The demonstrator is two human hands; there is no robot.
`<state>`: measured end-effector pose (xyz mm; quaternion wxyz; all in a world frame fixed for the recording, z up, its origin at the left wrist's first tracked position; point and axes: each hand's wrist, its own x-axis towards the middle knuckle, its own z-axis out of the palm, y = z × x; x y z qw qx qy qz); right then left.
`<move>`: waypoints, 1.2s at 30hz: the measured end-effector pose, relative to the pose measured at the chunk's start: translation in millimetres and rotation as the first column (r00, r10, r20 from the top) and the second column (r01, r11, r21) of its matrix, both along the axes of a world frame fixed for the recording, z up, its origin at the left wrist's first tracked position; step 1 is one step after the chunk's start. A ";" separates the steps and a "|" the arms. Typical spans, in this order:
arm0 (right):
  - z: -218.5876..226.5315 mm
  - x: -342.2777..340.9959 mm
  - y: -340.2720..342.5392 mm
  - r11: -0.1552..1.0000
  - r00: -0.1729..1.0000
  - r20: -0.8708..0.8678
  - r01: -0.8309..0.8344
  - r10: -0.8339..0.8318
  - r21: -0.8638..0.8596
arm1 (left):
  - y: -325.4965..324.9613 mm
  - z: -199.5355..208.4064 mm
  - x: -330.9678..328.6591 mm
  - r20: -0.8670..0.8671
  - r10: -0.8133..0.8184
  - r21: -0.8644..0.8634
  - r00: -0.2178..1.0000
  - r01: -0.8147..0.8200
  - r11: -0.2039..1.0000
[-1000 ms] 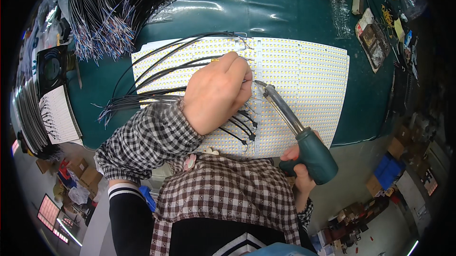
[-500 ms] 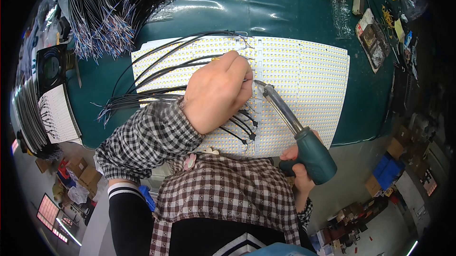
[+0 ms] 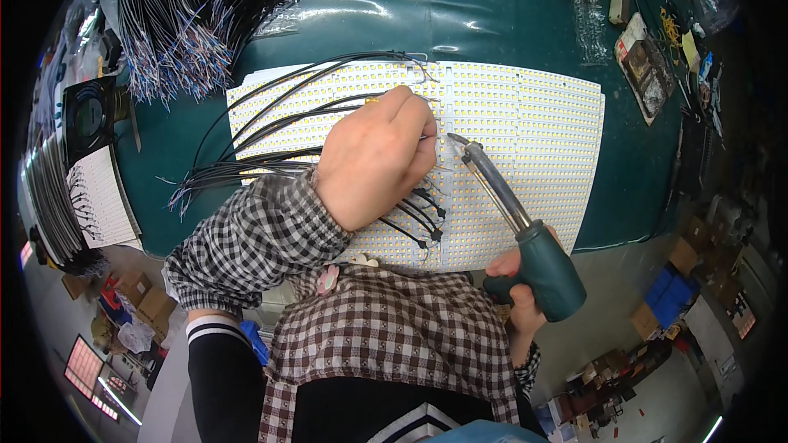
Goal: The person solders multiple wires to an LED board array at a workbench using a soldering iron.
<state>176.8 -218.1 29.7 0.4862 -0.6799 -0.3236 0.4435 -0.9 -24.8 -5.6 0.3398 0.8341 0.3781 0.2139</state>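
My left hand [image 3: 373, 156] is pinched over the middle of a white LED board [image 3: 542, 156], with the end of a thin wire just showing at its fingertips; the rest of the grip is hidden beneath the hand. In my right hand [image 3: 523, 299] is a green-handled soldering gun [image 3: 548, 275], held by its grip. Its metal tip points up and left, just right of my left fingertips and close to the board. Black cables [image 3: 275, 127] lie across the board's left half, some passing under my left hand. Shorter black cables [image 3: 420, 217] reach the board's middle strip below that hand.
Thick bundles of black cable [image 3: 185, 24] lie at the back left of the green table [image 3: 369, 12]. Finished-looking white boards with cables [image 3: 103, 197] are stacked at the left. A dirty tray-like holder [image 3: 646, 69] sits at the right, beside loose scraps and tools.
The soldering gun has shifted slightly right, its tip now a little farther from my left fingertips. My left hand has stayed in place.
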 end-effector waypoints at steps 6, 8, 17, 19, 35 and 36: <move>0.0 0.8 1.5 1.000 1.000 -0.002 -0.003 0.003 0.008 | 0.8 -0.1 0.2 0.004 -0.001 0.012 1.000 0.001 1.000; -1.7 2.1 1.1 0.997 0.994 -0.102 0.033 -0.025 0.073 | 0.5 1.3 0.3 0.006 0.001 0.018 1.000 -0.001 1.000; -0.7 2.6 -6.3 0.996 0.995 -0.058 0.081 -0.079 0.045 | -11.0 19.9 -25.3 0.001 -0.055 0.246 0.998 0.054 0.968; -1.1 4.8 -7.7 0.999 0.999 -0.045 0.028 -0.026 0.037 | -12.9 22.1 -31.3 -0.083 -0.148 0.180 0.985 0.161 0.970; 3.8 5.8 -9.3 1.000 1.000 0.024 0.003 -0.003 0.008 | -4.3 32.5 -26.0 -0.106 -0.141 -0.013 0.984 0.141 0.990; 3.3 5.9 -8.7 1.000 1.000 0.023 0.003 -0.003 0.009 | -5.9 32.8 -25.7 -0.107 -0.142 -0.012 0.984 0.141 0.990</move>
